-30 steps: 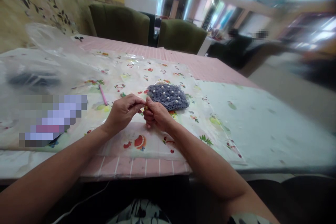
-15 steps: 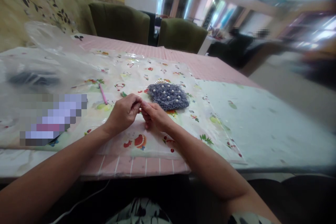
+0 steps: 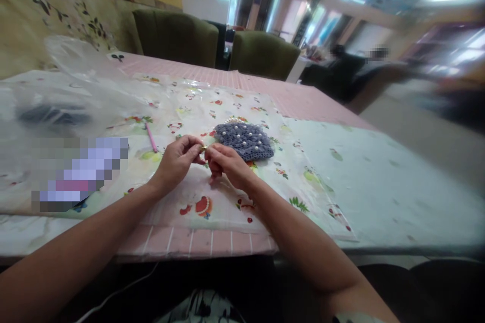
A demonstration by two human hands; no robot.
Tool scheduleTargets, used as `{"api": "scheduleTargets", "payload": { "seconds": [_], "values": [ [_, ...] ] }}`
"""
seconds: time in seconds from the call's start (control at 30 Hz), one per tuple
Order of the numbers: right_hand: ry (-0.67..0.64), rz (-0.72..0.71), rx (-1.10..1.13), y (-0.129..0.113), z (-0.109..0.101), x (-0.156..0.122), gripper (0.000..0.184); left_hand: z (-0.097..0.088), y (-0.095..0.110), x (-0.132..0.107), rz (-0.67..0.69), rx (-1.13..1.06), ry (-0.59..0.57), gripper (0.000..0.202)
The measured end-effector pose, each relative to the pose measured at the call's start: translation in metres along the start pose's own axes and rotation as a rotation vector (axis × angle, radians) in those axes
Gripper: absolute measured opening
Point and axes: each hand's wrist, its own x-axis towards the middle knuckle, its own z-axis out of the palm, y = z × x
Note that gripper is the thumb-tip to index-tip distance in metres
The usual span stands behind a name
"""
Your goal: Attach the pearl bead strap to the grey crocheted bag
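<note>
Over the patterned plastic table cover, my left hand and my right hand meet fingertip to fingertip. Between them shows a tiny gold-coloured piece, too small to name; both hands pinch at it. Just beyond my right hand lies a grey-blue knitted or crocheted pouch dotted with white pearl beads, a string of beads along its far edge. A thin pink stick, perhaps a crochet hook, rests to the left of my left hand.
A clear plastic bag with something dark inside stands at the left. A blurred-out purple and grey item lies in front of it. Small black scissors lie at the far left. Two green chairs stand behind the table.
My fingertips have drawn slightly apart, and the small gold-coloured piece now shows between them. The green thing near my left hand is now mostly hidden. The view has shifted slightly.
</note>
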Motion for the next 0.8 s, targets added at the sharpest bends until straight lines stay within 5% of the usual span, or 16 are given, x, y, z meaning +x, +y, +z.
{"api": "scheduleTargets", "payload": {
  "seconds": [0.6, 0.8],
  "values": [
    [0.299, -0.347, -0.626, 0.006, -0.006, 0.006, 0.012, -0.001, -0.009, 0.003, -0.176, -0.277, -0.076, 0.025],
    [0.291, -0.390, -0.573, 0.006, -0.007, 0.007, 0.011, 0.000, -0.007, 0.002, -0.156, -0.336, -0.040, 0.028]
  ]
}}
